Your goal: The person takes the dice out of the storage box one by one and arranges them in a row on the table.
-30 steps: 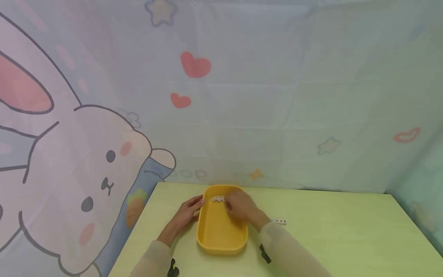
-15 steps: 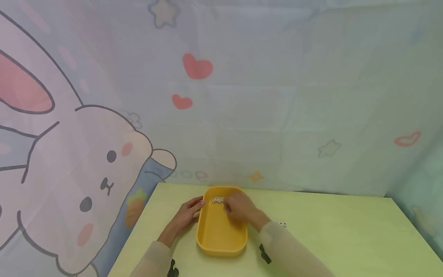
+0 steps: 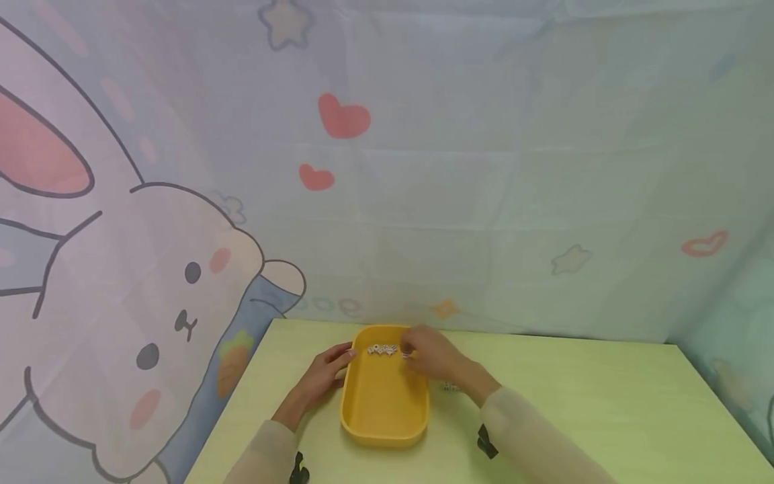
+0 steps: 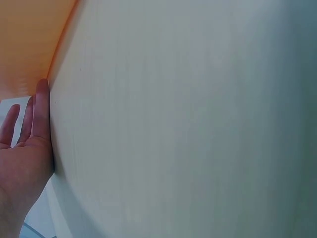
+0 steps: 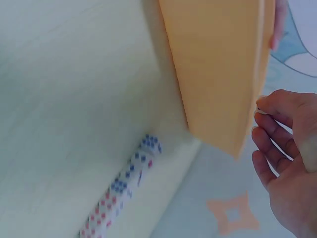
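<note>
A yellow tray (image 3: 385,440) sits on the table, with several white dice (image 3: 383,350) in a short row near its far end. My left hand (image 3: 323,376) rests against the tray's left side, thumb at the rim; the left wrist view shows its fingers (image 4: 41,111) fairly straight against the wall. Over the tray's right edge is my right hand (image 3: 434,353), its thumb and forefinger pinching a small white die (image 5: 259,111), mostly hidden by the fingertips. Right of the tray lies a row of dice (image 5: 121,183) with red and blue dots, partly covered by my right forearm in the head view.
The pale green table (image 3: 574,403) extends widely to the right of the tray. A cloth backdrop (image 3: 453,168) with a rabbit, hearts and stars hangs behind and along the left of the table.
My right hand has come up and rightward from inside the tray to its right edge, uncovering more of the dice there. The left hand stays at the tray's side.
</note>
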Demonstrator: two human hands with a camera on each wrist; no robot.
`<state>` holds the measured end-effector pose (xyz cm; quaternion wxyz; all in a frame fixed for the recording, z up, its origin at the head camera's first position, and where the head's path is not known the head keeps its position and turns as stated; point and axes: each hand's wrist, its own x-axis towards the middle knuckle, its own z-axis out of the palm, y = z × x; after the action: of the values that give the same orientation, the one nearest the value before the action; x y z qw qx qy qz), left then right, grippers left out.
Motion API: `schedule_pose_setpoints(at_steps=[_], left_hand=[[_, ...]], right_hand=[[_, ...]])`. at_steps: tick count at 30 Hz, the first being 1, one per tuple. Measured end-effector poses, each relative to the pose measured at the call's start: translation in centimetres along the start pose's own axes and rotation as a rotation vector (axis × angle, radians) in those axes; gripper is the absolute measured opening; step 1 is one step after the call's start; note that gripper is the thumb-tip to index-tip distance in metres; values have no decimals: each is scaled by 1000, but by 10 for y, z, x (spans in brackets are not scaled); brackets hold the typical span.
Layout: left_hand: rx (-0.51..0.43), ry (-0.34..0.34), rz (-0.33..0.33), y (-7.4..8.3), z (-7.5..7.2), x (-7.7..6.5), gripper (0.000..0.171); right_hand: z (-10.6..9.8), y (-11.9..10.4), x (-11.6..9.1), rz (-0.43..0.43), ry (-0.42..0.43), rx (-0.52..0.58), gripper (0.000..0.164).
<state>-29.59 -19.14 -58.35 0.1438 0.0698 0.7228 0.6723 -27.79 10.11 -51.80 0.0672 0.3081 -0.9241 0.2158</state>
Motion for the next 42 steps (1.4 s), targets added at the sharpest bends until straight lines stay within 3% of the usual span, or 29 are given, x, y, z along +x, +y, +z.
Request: schedule_pose_setpoints(at_steps=[10,15,28,36,42], left_hand=[[3,9,4,0,1,0,64],[5,-2,3,0,-1,-3,63],[-1,-38,19,-3,-4,-6,63],[-5,-34,8,0,-3,-5,63],[8,-24,4,0,-2,-3,62]], right_hand=[[-40,17,-42,-41,125,123,12],[-48,25,-70,21,146,195,12],[-37,64,-143,170,143,154,14],[-22,94,-169,202,111,159,15],[-12,106,-176,186,105,190,15]])
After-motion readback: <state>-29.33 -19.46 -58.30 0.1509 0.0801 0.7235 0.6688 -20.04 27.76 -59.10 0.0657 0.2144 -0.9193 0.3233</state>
